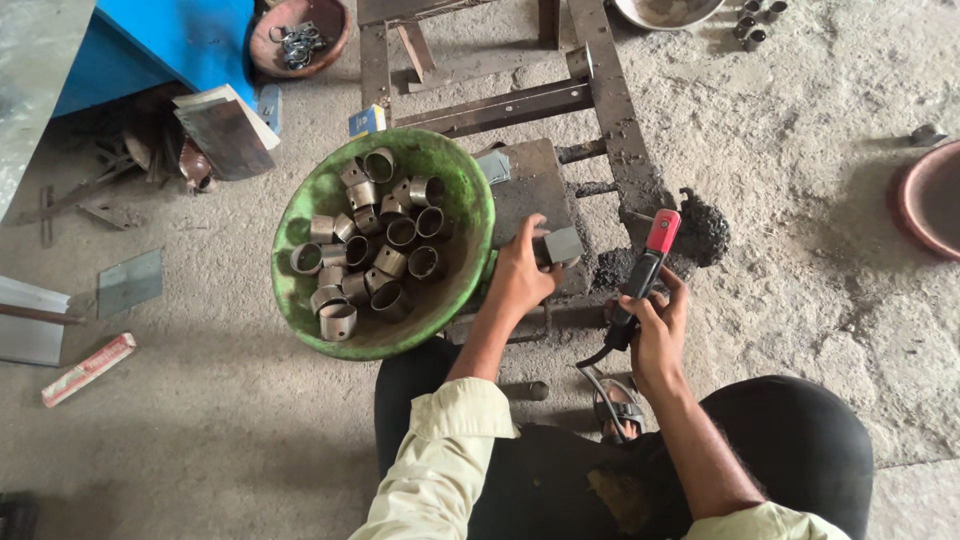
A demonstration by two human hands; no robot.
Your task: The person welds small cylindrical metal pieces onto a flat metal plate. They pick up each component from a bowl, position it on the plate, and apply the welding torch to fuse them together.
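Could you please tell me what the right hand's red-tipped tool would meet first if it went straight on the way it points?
The right hand holds the red-tipped tool pointing up and slightly right. Straight on, it would probably first meet the rusty metal frame, near the dark slag heap, though depth is unclear.

A round green plastic basin (pixel 300 290) holding short steel pipe rings (pixel 375 240) sits left of a flat steel work plate (pixel 535 190); behind both lies a rusted steel angle frame (pixel 610 90), with a dark slag heap (pixel 705 230) to the plate's right.
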